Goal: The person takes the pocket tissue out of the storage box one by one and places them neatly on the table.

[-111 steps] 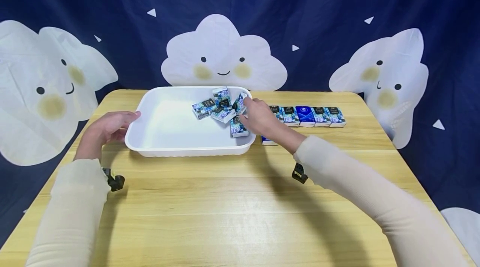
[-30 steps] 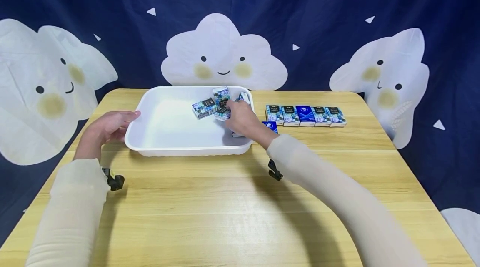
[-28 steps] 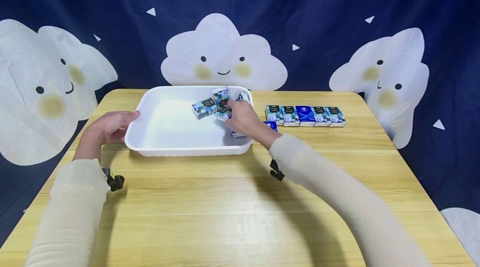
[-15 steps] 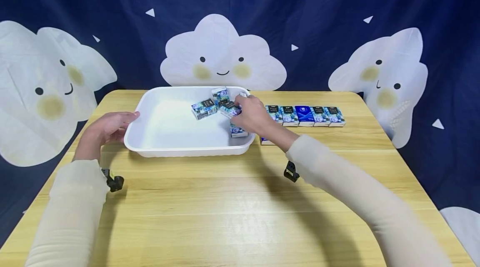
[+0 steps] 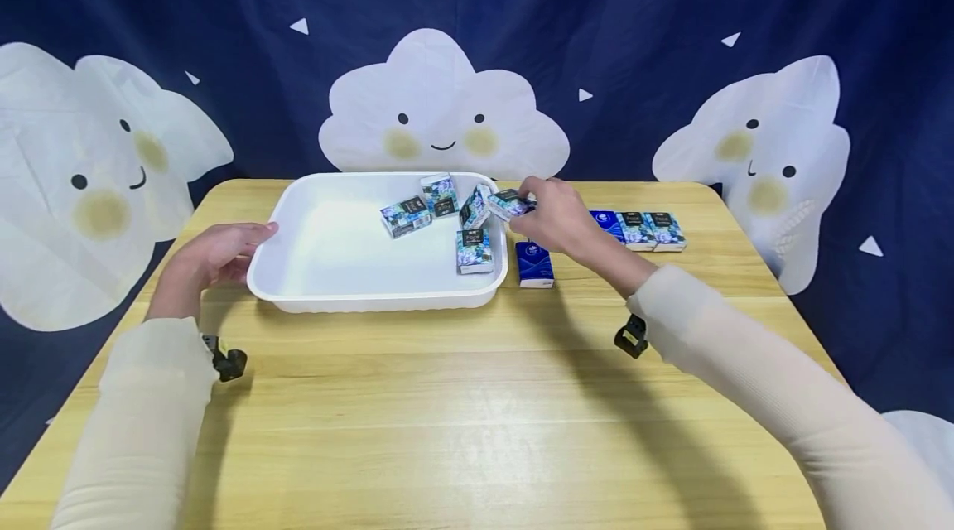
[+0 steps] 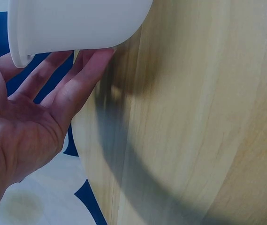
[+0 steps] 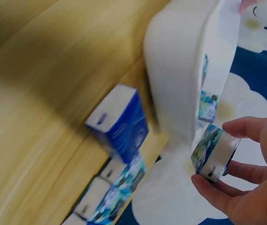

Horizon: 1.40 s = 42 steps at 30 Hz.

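My right hand [image 5: 562,219] pinches a small floral tissue pack [image 5: 509,204] between thumb and fingers, held tilted over the right rim of a white plastic tray [image 5: 335,261]. In the right wrist view that tissue pack [image 7: 214,152] shows its white side, with fingertips at its edges. Inside the tray, several floral packs lie toward the right end, one of them [image 5: 474,251] near the front corner. My left hand [image 5: 219,252] rests its fingers against the tray's left end; the left wrist view shows them extended along the tray wall [image 6: 77,26].
Right of the tray, a row of tissue packs lies along the back of the wooden table [image 5: 417,397]: a blue one [image 5: 607,225], floral ones [image 5: 666,230] beside it, its left part hidden by my right hand. Another blue pack [image 5: 535,265] lies in front, close to the tray.
My right hand has lifted a floral tissue pack from the pile in the tray and carried it right, to over the rim. The left hand and the tray have stayed put.
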{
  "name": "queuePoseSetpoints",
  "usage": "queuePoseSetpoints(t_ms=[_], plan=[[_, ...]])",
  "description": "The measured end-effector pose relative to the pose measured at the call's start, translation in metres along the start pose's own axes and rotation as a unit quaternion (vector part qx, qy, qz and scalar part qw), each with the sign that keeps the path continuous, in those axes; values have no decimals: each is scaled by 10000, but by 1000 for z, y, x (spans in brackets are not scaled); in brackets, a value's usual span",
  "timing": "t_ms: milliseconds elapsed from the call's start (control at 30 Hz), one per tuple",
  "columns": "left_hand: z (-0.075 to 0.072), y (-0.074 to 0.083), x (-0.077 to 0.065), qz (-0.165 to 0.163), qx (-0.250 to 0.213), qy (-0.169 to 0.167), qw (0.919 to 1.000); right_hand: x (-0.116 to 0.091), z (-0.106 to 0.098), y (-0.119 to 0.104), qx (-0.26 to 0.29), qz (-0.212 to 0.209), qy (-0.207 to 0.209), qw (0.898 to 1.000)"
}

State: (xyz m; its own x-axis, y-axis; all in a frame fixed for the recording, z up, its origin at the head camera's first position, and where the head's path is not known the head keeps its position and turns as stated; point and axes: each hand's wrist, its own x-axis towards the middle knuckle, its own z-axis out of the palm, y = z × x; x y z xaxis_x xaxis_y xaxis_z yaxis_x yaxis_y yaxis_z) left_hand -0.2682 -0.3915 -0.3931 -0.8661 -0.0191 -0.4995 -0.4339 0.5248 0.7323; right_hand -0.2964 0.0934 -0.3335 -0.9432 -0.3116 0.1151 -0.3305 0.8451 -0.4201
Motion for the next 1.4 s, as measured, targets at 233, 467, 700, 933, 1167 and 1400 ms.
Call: queuePoseSetpoints(t_ms=[233,467,700,933,1167,1400], plan=[[2,1,-1,16,-2,7,10000,-12,-5,24,-88,193,-143,9997],[2,3,0,23,-2,19,10000,-28,-12,46,-319,245,-292,9988],[1,3,-1,33,12,44,10000,-43,-17,63,-583,309,-569,9962],[2,4,-3,-40,25,92,9999,-53,-11,76,-744,278,-726,9942],[3,3,-1,-46,-2,69,10000,-58,3,82,-699,125,-763,9945],[3,1,0,-11,-18,38,10000,-61,11,82,-764,436,-1196,9889]])
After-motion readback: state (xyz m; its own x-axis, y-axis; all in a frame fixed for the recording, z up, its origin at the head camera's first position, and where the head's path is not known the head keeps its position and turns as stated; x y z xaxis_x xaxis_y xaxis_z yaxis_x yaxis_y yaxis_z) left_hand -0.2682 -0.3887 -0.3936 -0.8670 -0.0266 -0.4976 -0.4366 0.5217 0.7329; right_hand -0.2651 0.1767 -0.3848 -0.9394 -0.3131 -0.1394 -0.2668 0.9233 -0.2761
